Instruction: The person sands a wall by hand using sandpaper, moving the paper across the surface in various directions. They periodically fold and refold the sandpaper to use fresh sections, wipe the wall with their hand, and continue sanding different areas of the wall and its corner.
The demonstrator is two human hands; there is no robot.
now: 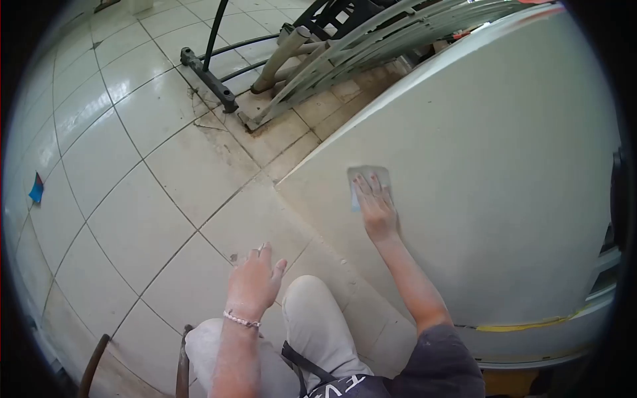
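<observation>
My right hand (378, 210) lies on a small grey sheet of sandpaper (381, 171), pressing it flat against a broad, smooth off-white panel (484, 172). The fingers are stretched out over the sheet, and a pale bluish patch shows at its left edge. Fine white dust coats the hand. My left hand (255, 282), with a bracelet (241, 320) at its wrist, hovers near my knee, above the tiled floor in this view. Its fingers are partly spread and nothing shows in them. The panel's left edge runs close to the right of that hand.
White floor tiles (126, 192) extend to the left. Beyond the panel, a metal rack frame (209, 79) and pale slatted pieces (371, 46) stand on the floor. A blue scrap (36, 188) lies at far left. Yellow tape (524, 326) runs along the panel's near edge.
</observation>
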